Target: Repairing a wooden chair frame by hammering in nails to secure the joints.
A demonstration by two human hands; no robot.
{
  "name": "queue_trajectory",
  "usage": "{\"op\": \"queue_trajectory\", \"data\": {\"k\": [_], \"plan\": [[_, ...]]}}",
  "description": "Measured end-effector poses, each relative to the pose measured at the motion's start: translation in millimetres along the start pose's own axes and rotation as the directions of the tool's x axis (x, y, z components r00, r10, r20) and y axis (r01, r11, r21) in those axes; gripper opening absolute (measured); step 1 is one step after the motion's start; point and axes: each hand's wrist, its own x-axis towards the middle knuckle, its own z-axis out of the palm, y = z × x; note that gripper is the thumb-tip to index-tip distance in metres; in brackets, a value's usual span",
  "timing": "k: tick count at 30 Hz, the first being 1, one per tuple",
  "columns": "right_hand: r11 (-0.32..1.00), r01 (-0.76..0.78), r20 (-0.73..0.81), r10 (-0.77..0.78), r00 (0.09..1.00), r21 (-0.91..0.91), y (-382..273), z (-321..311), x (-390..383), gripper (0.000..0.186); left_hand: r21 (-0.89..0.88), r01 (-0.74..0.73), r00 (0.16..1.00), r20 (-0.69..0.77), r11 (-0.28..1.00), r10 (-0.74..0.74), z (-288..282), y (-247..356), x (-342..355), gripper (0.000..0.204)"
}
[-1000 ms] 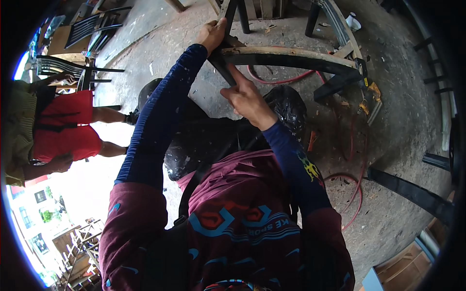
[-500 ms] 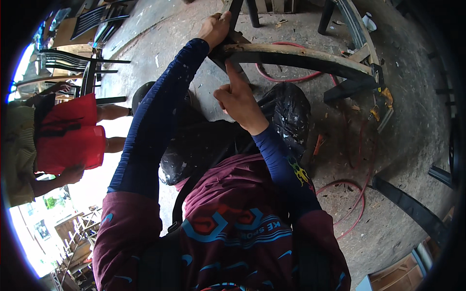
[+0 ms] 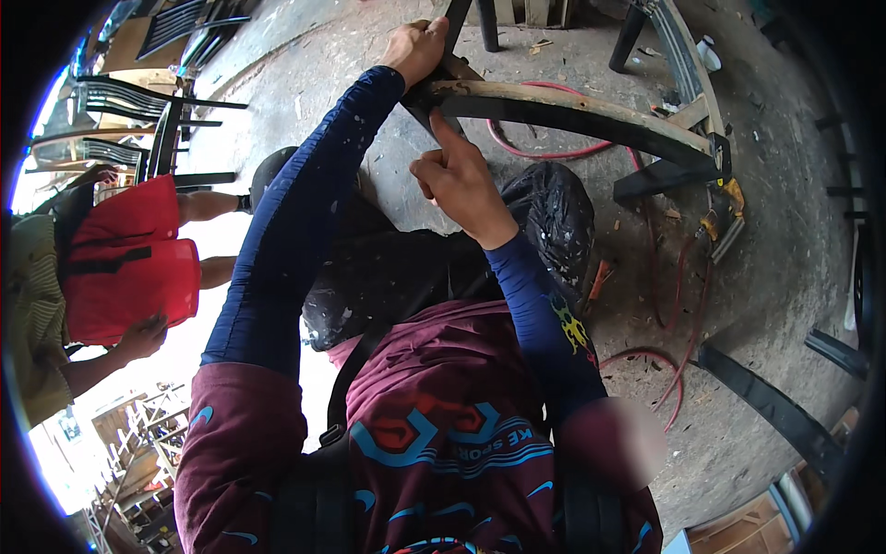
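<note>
A dark-painted wooden chair frame [image 3: 572, 115] lies tipped in front of me, bare wood showing along the upper edge of its curved rail. My left hand [image 3: 415, 48] is wrapped round a dark leg of the frame at the corner joint. Below that joint is my right hand [image 3: 464, 189], with nothing held in it. Its index finger is stretched out, the tip at the underside of the rail near the corner, while the other fingers curl loosely. Whether the fingertip presses on the wood I cannot tell.
A red hose [image 3: 678, 369] loops over the concrete floor to a yellow-and-metal tool [image 3: 734, 198]. An orange-handled tool [image 3: 601, 279] lies by my knee. Dark chairs [image 3: 138, 102] and a person in red shorts [image 3: 134, 263] are at left. A curved dark wooden piece [image 3: 771, 402] lies right.
Both my hands keep almost the same places on the frame, the right index finger still at the corner. At left, the other person's lower hand has shifted. My view has moved slightly.
</note>
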Motion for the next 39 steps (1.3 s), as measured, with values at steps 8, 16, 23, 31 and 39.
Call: {"op": "queue_trajectory", "data": {"k": [8, 16, 23, 31, 39], "plan": [[0.993, -0.098, 0.007, 0.098, 0.995, 0.062, -6.4, -4.0, -22.5, 0.083, -0.008, -0.008, 1.000, -0.017, 1.000, 0.008, 4.5, -12.6, 7.8, 0.052], [0.991, -0.088, 0.028, 0.086, 0.996, 0.103, -5.8, -1.5, -17.3, 0.087, -0.012, -0.051, 0.997, -0.065, 0.999, 0.050, 13.4, -16.0, 12.4, 0.052], [0.988, -0.108, 0.022, 0.106, 0.994, 0.110, -1.4, 3.1, -13.9, 0.089, -0.102, 0.033, 0.999, -0.030, 0.994, -0.036, 13.9, -14.1, 10.0, 0.054], [0.986, -0.115, 0.052, 0.110, 0.993, 0.122, 9.6, -1.0, -13.6, 0.093, -0.012, -0.038, 0.998, -0.054, 0.999, 0.037, 4.2, 2.0, -6.6, 0.053], [0.992, -0.115, 0.062, 0.111, 0.992, 0.062, 14.1, -3.0, -14.6, 0.093, -0.011, 0.011, 0.999, -0.039, 1.000, -0.011, 4.6, -0.9, -2.1, 0.056]]}}
